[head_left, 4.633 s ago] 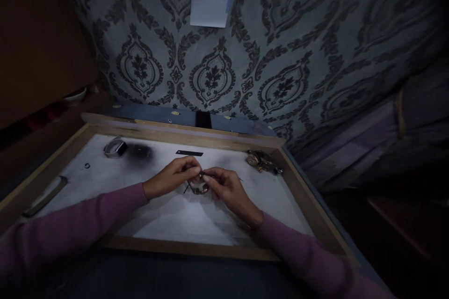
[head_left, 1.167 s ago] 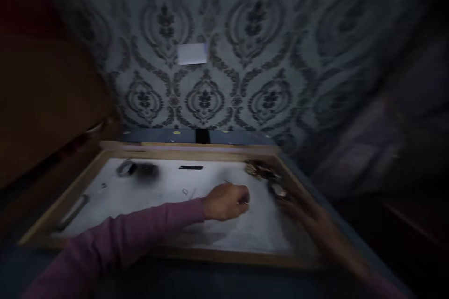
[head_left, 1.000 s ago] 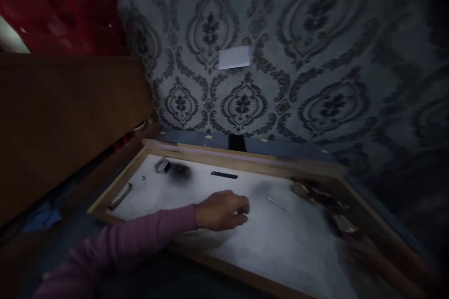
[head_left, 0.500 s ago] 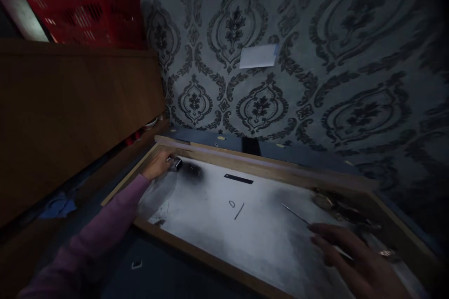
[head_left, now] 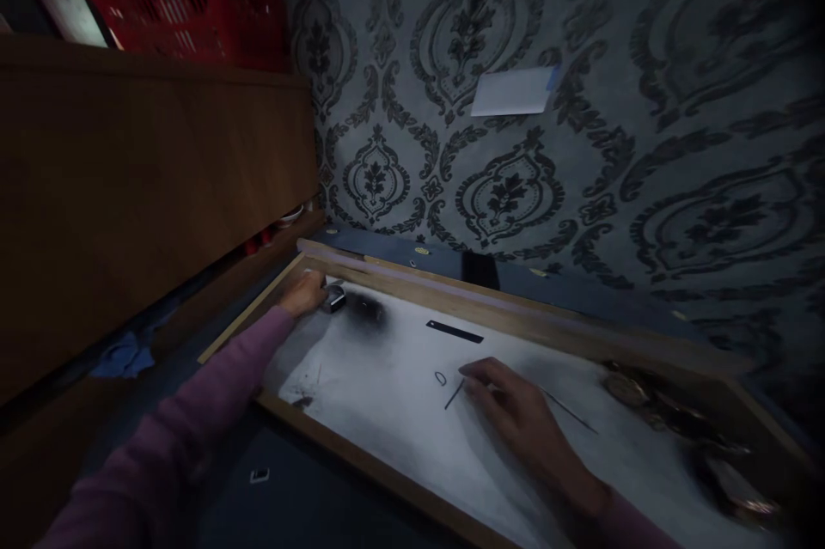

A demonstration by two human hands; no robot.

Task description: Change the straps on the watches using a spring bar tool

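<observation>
At the left end of the shallow wooden tray [head_left: 387, 270], my left hand [head_left: 306, 293] is closed against a small dark object with a bright pale edge [head_left: 335, 298]; its kind is unclear. My right hand [head_left: 516, 416] is over the tray's white surface, thumb and forefinger pinched at the upper end of a thin dark rod [head_left: 454, 395]. The rod's lower end lies on the white surface. A small dark ring [head_left: 440, 378] sits just left of these fingertips. Behind them lies a flat black strip [head_left: 455, 332] with a hole at one end. Right of this hand lies a thin pointed metal tool [head_left: 572, 411], partly hidden.
Round gold-and-dark pieces like wristwatches [head_left: 628, 388] lie at the tray's right end. Patterned wallpaper [head_left: 380, 179] rises behind, with a pale card [head_left: 514, 92]. A wooden cabinet [head_left: 161, 154] bearing a red basket [head_left: 193, 3] stands left, near a blue cloth [head_left: 124, 357].
My right hand has moved left, from beside the thin metal tool to the thin dark rod. The left hand stays by the small dark object. The whole view has shifted slightly.
</observation>
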